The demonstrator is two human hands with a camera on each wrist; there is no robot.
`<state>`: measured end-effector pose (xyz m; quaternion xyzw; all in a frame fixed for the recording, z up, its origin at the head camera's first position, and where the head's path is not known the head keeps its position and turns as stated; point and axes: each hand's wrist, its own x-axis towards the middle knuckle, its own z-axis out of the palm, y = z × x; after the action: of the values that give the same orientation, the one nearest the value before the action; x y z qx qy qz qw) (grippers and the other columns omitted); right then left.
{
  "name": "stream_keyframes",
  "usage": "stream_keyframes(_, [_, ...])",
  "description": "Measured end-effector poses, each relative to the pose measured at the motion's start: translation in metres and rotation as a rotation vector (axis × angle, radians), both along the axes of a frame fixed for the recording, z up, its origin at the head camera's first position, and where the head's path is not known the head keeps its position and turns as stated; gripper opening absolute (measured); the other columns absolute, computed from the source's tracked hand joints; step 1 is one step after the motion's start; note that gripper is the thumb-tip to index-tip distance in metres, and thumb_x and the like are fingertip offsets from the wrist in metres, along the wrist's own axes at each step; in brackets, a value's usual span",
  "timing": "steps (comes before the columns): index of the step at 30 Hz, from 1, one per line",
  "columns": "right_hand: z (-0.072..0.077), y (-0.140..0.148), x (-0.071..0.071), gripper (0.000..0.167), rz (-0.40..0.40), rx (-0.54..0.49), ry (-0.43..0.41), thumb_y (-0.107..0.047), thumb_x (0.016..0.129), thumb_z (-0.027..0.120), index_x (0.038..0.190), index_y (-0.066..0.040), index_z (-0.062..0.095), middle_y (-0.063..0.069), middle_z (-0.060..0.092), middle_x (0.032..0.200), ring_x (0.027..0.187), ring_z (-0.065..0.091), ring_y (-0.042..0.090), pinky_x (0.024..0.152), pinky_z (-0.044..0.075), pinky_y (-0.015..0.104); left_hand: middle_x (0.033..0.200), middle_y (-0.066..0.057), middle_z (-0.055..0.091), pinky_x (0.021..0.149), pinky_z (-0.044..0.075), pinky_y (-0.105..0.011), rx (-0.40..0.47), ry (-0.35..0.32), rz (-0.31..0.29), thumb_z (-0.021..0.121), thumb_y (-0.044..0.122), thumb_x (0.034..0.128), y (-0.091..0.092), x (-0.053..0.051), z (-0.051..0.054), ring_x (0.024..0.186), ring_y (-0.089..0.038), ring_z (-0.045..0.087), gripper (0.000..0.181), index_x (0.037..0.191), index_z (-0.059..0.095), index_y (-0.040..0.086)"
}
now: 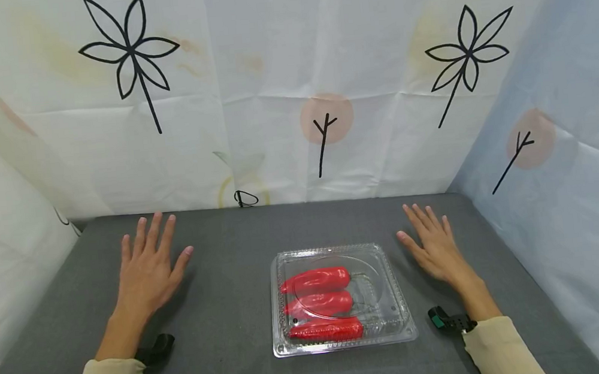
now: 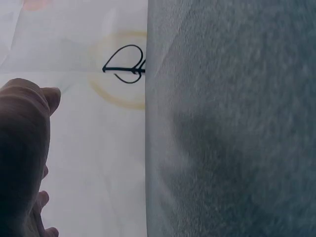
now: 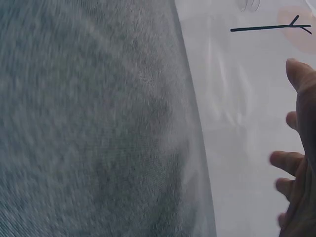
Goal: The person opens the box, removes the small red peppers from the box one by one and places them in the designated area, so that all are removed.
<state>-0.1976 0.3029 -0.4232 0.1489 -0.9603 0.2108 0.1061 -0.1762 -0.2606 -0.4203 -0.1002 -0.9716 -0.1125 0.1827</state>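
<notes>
A clear plastic clamshell box (image 1: 347, 346) lies on the grey-covered table, right of the middle in the head view. Through its lid show a top red pepper (image 1: 315, 280), a middle red pepper (image 1: 319, 305) and a bottom red pepper (image 1: 326, 330), side by side, with stems to the right. My left hand (image 1: 148, 277) is well left of the box, fingers straight, thumb spread, holding nothing. To the right of the box, apart from it, my right hand (image 1: 435, 249) also has its fingers extended and holds nothing. Neither wrist view shows the box.
The grey tabletop (image 1: 225, 314) reaches back to a white cloth (image 1: 266, 64) printed with black leaf drawings. Another pale cloth (image 1: 598, 194) hangs along the right side, and a white one (image 1: 1, 240) along the left. Both wrists carry black strapped devices.
</notes>
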Motion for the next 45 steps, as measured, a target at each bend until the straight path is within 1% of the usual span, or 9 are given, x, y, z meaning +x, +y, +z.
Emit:
stream_keyframes(3, [0.0,-0.002,0.001,0.065,0.049,-0.081,-0.065,-0.037,0.108,0.047,0.162,-0.008,0.024,0.027,0.024,0.163,0.151,0.01,0.047,0.117,0.001,0.067,0.168,-0.02,0.01,0.119,0.0,-0.064,0.028,0.011,-0.027,0.044,0.048,0.1064,0.005,0.001,-0.001,0.153,-0.042,0.004,0.075,0.163,0.018,0.007])
stream_keyframes(10, [0.002,-0.007,0.007,0.062,0.106,-0.221,-0.224,-0.037,0.108,0.049,0.163,-0.019,0.025,0.022,0.036,0.159,0.144,0.029,0.05,0.107,0.027,0.073,0.166,-0.021,0.019,0.118,0.01,-0.064,0.131,0.01,-0.127,0.049,0.045,0.1056,0.027,0.003,-0.007,0.153,-0.042,0.012,0.074,0.162,0.021,0.007])
stream_keyframes(12, [0.002,-0.007,0.007,0.059,0.151,-0.266,-0.243,-0.032,0.108,0.051,0.16,-0.015,0.031,0.021,0.046,0.152,0.139,0.041,0.047,0.105,0.036,0.067,0.165,-0.021,0.02,0.117,0.013,-0.066,0.163,-0.004,-0.163,0.051,0.044,0.1052,0.035,0.003,-0.01,0.152,-0.042,0.014,0.074,0.162,0.021,0.007])
stream_keyframes(16, [0.001,-0.005,0.006,0.05,0.287,-0.372,-0.305,-0.02,0.107,0.054,0.152,-0.003,0.044,0.019,0.06,0.139,0.127,0.058,0.03,0.1,0.05,0.041,0.166,-0.019,0.022,0.115,0.019,-0.067,0.231,-0.053,-0.229,0.054,0.041,0.1044,0.051,0.006,-0.012,0.152,-0.042,0.017,0.074,0.163,0.02,0.01])
stream_keyframes(19, [0.001,-0.004,0.005,0.047,0.36,-0.425,-0.36,-0.014,0.105,0.057,0.148,0.001,0.048,0.018,0.061,0.137,0.124,0.06,0.019,0.095,0.051,0.027,0.166,-0.015,0.022,0.113,0.022,-0.067,0.282,-0.112,-0.268,0.056,0.042,0.1037,0.064,0.01,-0.012,0.152,-0.04,0.019,0.075,0.164,0.019,0.015])
stream_keyframes(27, [-0.001,-0.002,0.004,0.047,0.419,-0.491,-0.426,-0.01,0.102,0.061,0.147,-0.001,0.05,0.021,0.056,0.142,0.124,0.056,0.004,0.096,0.05,0.024,0.168,-0.004,0.021,0.112,0.026,-0.067,0.456,-0.287,-0.433,0.062,0.043,0.0999,0.094,0.025,-0.015,0.152,-0.033,0.023,0.079,0.164,0.018,0.028])
stream_keyframes(33, [-0.002,-0.001,0.004,0.049,0.464,-0.515,-0.444,-0.007,0.102,0.061,0.148,-0.001,0.048,0.022,0.054,0.143,0.124,0.056,0.003,0.095,0.052,0.026,0.169,0.001,0.017,0.109,0.029,-0.071,0.489,-0.342,-0.565,0.072,0.047,0.0893,0.112,0.034,-0.02,0.152,-0.032,0.023,0.096,0.164,0.013,0.034])
stream_keyframes(37, [-0.003,-0.001,0.003,0.05,0.478,-0.526,-0.455,-0.007,0.101,0.061,0.149,-0.001,0.048,0.022,0.054,0.143,0.125,0.057,0.007,0.095,0.052,0.027,0.169,0.007,0.014,0.108,0.03,-0.071,0.488,-0.361,-0.586,0.074,0.054,0.0835,0.122,0.039,-0.022,0.152,-0.03,0.021,0.104,0.164,0.01,0.035])
stream_keyframes(45, [-0.004,-0.002,0.003,0.053,0.517,-0.58,-0.507,-0.003,0.1,0.062,0.15,0.0,0.046,0.025,0.053,0.143,0.123,0.059,0.012,0.094,0.054,0.031,0.168,0.006,0.017,0.109,0.029,-0.071,0.508,-0.424,-0.538,0.072,0.06,0.0807,0.13,0.044,-0.021,0.152,-0.031,0.021,0.106,0.164,0.012,0.035])
